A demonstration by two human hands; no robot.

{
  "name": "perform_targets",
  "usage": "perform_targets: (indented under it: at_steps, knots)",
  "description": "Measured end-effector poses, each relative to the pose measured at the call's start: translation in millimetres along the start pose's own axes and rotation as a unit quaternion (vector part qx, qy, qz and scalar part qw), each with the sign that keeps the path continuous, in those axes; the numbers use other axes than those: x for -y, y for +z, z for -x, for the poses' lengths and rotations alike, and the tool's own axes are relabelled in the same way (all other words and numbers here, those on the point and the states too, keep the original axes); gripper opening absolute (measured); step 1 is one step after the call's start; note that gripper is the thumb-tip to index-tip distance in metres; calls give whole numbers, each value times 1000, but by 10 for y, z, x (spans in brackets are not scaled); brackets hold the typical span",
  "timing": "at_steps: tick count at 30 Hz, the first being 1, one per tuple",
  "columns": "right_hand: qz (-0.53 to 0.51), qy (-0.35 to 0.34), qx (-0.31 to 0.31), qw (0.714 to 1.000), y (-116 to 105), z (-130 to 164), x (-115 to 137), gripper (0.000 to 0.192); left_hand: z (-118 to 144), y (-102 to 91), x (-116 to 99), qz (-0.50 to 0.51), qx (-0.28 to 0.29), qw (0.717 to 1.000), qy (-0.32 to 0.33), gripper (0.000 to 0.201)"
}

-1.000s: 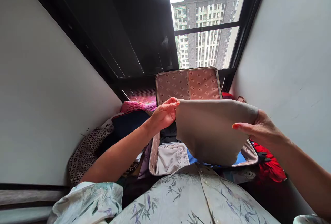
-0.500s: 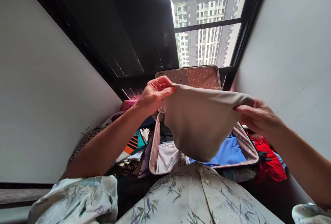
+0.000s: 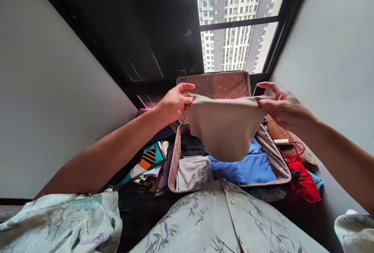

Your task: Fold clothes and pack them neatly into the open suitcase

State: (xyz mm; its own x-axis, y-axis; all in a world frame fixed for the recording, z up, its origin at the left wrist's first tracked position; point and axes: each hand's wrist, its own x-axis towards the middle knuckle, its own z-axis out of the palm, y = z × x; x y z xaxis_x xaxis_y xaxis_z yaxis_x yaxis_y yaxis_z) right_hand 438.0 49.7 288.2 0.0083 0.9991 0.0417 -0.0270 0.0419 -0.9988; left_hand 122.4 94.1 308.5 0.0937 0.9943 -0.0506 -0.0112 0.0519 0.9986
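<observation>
A beige pair of underpants (image 3: pixel 224 128) hangs stretched out between my two hands, above an open suitcase (image 3: pixel 172 167). My left hand (image 3: pixel 175 101) pinches the upper left corner between thumb and fingers. At the upper right corner, my right hand (image 3: pixel 283 103) grips the fabric the same way, its index finger raised. Inside the suitcase lie a folded light grey garment (image 3: pixel 193 173), a black garment (image 3: pixel 191 145) and folded blue clothing (image 3: pixel 257 169). The underpants hide part of the suitcase's far side.
The suitcase lid (image 3: pixel 230 83) leans up by the window. Left of the case lie piled clothes, one with orange and teal stripes (image 3: pixel 150 159). To the right are a red garment (image 3: pixel 304 183), a red cord (image 3: pixel 298 149) and a brown woven item (image 3: pixel 277 130). Walls stand on both sides.
My right hand has moved left and up, its index finger lifting. The underpants' waist edge is now more level and the fabric hangs higher, uncovering more of the blue clothing.
</observation>
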Motion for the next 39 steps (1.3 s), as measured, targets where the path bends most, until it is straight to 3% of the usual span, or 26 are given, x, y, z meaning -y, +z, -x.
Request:
perform_targets:
  at_steps: [3,7,12,15,18,20,23,25,28,32,34,36,39]
  knots:
    - [29,24,36,999,-43,-138,88,48,-11,19,-16,42,27,997,-63,42]
    - [84,66,72,992,-116,-372,2,23,-192,65,136,44,62,993,-86,32]
    - [113,65,5,991,-233,-742,-169,13,-686,227,309,5,71,994,-81,21]
    - [88,29,-71,993,-248,-891,-133,11,-946,363,253,-5,70,997,-25,23]
    - [50,-69,-126,988,-238,-893,-20,12,-1025,470,102,-22,43,995,86,24]
    - [40,-142,-137,979,-252,-782,44,16,-932,492,-1,-57,23,984,167,24]
    - [70,-215,-118,967,-330,-412,24,29,-576,418,-18,-140,26,955,260,26]
    - [126,-220,-96,963,-397,-54,-127,35,-242,305,166,-214,47,931,291,23]
    - [217,-176,-37,959,-444,525,-625,29,289,121,805,-346,97,893,270,14]
    - [284,-59,94,952,-343,1152,-1623,22,865,11,1913,-486,221,838,116,14]
    - [319,-28,130,938,-260,1370,-2080,24,1050,10,2306,-512,252,820,43,16]
    - [355,-33,137,924,-194,1519,-2409,26,1159,15,2523,-524,265,809,2,18]
    - [402,-52,139,904,-150,1611,-2635,28,1217,13,2622,-543,259,799,-8,18]
